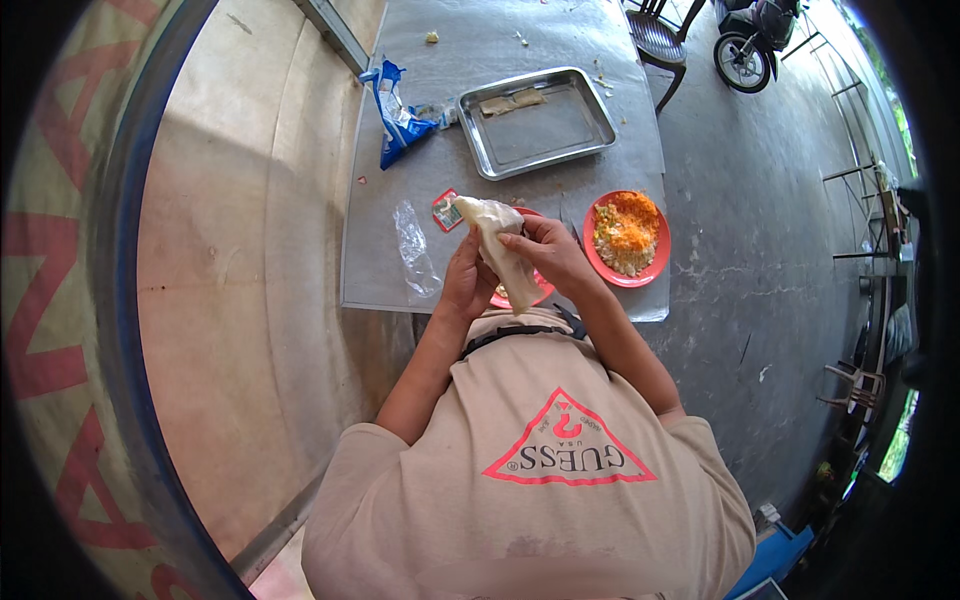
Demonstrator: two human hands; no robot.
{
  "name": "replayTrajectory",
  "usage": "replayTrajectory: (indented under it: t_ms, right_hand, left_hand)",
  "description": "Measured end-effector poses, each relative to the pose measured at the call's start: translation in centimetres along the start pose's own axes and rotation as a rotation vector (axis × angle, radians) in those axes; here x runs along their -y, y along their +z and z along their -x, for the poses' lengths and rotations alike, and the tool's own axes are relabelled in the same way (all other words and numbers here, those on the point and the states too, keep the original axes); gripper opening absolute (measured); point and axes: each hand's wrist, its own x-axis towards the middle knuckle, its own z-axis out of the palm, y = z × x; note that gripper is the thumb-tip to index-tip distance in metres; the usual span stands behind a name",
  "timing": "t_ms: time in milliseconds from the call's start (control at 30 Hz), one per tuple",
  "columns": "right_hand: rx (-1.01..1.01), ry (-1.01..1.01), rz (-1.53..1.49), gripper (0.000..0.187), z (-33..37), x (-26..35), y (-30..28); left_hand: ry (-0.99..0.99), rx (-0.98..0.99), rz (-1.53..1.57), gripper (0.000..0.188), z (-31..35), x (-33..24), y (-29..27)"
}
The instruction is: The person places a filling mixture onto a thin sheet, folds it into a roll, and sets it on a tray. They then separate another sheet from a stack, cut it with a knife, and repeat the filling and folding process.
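My left hand (466,278) and my right hand (552,256) hold a pale, thin, floppy sheet (508,262) between them, above the near part of the metal table. It looks like a spring roll wrapper and hangs down in folds. Both sets of fingers are closed on its sides. Beneath it, a red plate (543,291) is mostly covered by the sheet and my hands. To the right of my right hand, another red plate (591,262) carries shredded orange carrot (632,220) and a pale chopped filling (622,254).
A steel tray (540,160) with pale rolled pieces (512,102) stands farther back on the table (400,270). Left of it lies a blue plastic bag (395,125). A clear plastic wrapper (415,250) and a small red-and-green packet (446,211) lie near my left hand. A chair (657,40) stands beyond the table.
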Motion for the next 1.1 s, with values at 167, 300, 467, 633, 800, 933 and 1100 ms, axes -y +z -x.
replayTrajectory:
  t_ms: [167,300,467,633,800,933,1100]
  right_hand:
    - [0.004,-0.032,-0.016,0.034,0.0,0.5,-0.1]
    - [-0.02,-0.033,0.067,0.03,-0.2,1.5,0.0]
    - [0.002,-0.047,0.062,0.027,0.4,3.3,0.3]
    - [-0.007,-0.061,0.169,0.025,0.7,4.3,0.9]
    - [0.002,-0.084,0.165,0.023,0.9,4.6,1.6]
    - [0.005,-0.12,0.141,0.021,1.0,5.0,1.8]
    - [0.011,-0.106,0.133,0.019,1.2,5.9,1.6]
  left_hand:
    - [-0.057,0.082,0.046,0.053,0.1,-0.2,0.0]
    - [-0.077,0.142,0.073,0.056,0.1,-0.5,0.0]
    - [-0.086,0.168,0.1,0.054,-0.5,0.2,0.1]
    - [-0.114,0.178,0.15,0.052,-0.9,0.6,0.1]
    - [-0.089,0.202,0.174,0.049,-1.2,1.1,0.1]
    - [-0.129,0.208,0.175,0.05,-1.4,1.1,-0.3]
    - [-0.117,0.123,0.089,0.052,-1.0,0.9,-0.1]
